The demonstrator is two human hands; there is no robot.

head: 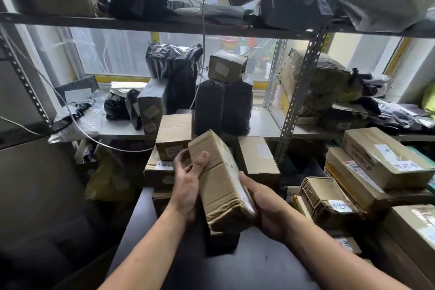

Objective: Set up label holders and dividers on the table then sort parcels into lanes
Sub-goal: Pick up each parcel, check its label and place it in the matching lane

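I see both hands gripping one long cardboard parcel [221,183] above the dark table [247,266]: left hand [188,179] curled round its side (thumb on top), right hand [263,205] clasping the near end.

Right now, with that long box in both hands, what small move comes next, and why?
Probably tilt the cardboard box so its white label faces up: it sits on the side by the right hand; the left hand grips the other side.
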